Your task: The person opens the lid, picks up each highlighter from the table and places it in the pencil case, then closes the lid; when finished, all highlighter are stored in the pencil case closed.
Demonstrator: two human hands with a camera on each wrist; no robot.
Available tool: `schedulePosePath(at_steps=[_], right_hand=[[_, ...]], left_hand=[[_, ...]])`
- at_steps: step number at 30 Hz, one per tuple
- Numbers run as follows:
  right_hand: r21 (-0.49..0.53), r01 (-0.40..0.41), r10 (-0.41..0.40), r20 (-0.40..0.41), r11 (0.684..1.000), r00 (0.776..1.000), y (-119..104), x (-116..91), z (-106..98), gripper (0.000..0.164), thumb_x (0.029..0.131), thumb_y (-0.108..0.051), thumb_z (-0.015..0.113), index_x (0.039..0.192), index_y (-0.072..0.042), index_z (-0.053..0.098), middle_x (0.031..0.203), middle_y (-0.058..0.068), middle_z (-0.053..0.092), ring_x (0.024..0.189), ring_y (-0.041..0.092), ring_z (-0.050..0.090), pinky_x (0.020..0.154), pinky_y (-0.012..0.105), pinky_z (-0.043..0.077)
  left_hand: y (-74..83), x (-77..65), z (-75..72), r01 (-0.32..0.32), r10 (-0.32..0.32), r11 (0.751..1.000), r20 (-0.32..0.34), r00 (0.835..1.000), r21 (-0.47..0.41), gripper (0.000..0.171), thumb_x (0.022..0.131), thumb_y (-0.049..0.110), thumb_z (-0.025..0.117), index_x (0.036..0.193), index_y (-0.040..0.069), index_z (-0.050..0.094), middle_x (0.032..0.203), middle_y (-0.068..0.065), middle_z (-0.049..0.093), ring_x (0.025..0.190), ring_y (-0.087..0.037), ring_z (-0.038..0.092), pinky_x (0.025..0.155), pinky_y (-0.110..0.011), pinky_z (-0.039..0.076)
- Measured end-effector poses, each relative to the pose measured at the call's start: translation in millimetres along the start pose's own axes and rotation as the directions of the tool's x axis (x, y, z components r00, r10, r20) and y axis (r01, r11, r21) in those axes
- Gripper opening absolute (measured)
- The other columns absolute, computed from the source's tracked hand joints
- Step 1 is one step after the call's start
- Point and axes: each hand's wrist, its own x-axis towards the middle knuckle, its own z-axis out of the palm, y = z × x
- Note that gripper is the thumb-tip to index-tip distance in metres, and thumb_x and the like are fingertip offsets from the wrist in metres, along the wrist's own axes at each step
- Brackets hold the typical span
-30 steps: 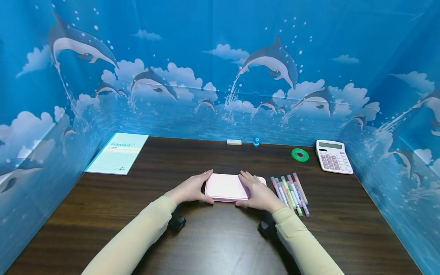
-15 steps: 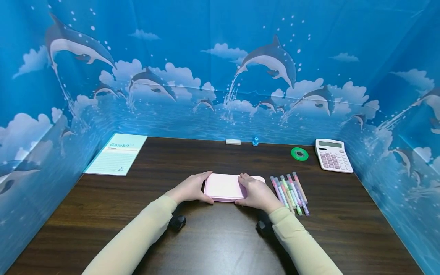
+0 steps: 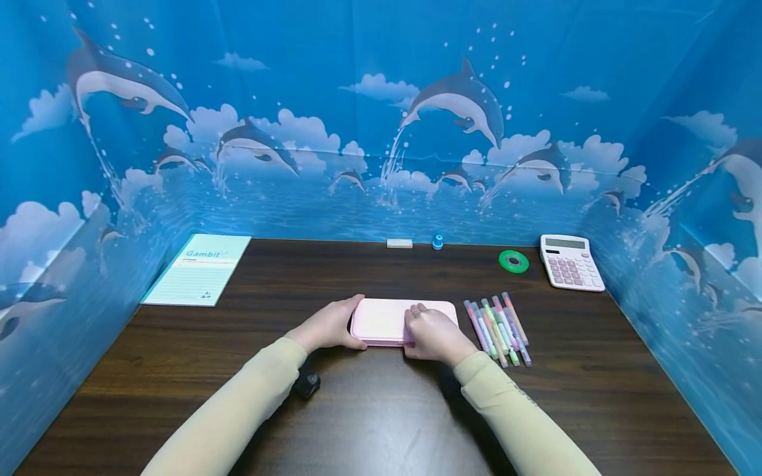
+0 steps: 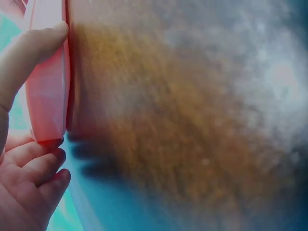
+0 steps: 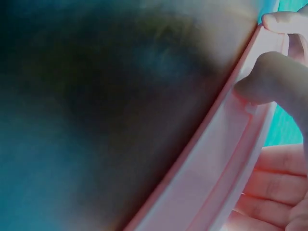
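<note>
"How's the hold?"
"I see the left hand (image 3: pixel 324 328) gripping the pink lidded case (image 3: pixel 381 318) between thumb and fingers; the right hand (image 3: pixel 437 337) pinches its front edge."
"Probably light, stiff (perhaps slick); I'd hold both ends."

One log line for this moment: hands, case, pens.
left hand: holds case at left end | right hand: thumb on case front | case: closed | pens: right of case

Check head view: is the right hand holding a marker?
No, the right hand grips the pink case, and the markers lie on the table beside it.
</note>
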Motion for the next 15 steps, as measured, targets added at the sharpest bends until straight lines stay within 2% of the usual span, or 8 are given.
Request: schedulePosePath(at_steps=[4, 9, 15], right_hand=[[-0.047, 0.017, -0.016, 0.024, 0.999, 1.0, -2.6, 2.7, -1.3, 0.036, 0.064, -0.031, 0.074, 0.078, -0.001, 0.059, 0.071, 0.006, 0.055, 0.068, 0.021, 0.056, 0.06, 0.033, 0.05], [-0.039, 0.023, -0.021, 0.051, 0.999, 0.998, -8.5, 7.4, -5.8, 0.024, 0.062, -0.021, 0.071, 0.065, -0.007, 0.053, 0.062, 0.004, 0.052, 0.059, 0.021, 0.053, 0.053, 0.035, 0.048], [-0.038, 0.002, 0.002, 0.106, 0.999, 0.994, -15.3, 8.9, -9.3, 0.02, 0.065, -0.017, 0.072, 0.064, -0.008, 0.054, 0.061, 0.004, 0.053, 0.058, 0.021, 0.054, 0.053, 0.035, 0.049]], left_hand=[[-0.9, 1.2, 0.5, -0.006, 0.006, 1.0, -0.004, 1.0, 0.008, 0.102, 0.066, 0.041, 0.085, 0.144, 0.002, 0.033, 0.139, -0.015, 0.049, 0.124, -0.025, 0.05, 0.104, -0.039, 0.039], [-1.1, 1.7, 1.1, 0.001, -0.001, 1.0, -0.018, 1.0, 0.003, 0.1, 0.066, 0.041, 0.086, 0.143, 0.003, 0.035, 0.138, -0.014, 0.051, 0.122, -0.024, 0.052, 0.103, -0.039, 0.04], [0.6, -1.6, -0.3, 0.012, -0.012, 1.0, -0.016, 1.0, -0.013, 0.099, 0.065, 0.042, 0.086, 0.142, 0.004, 0.036, 0.136, -0.014, 0.052, 0.12, -0.024, 0.053, 0.102, -0.038, 0.041]])
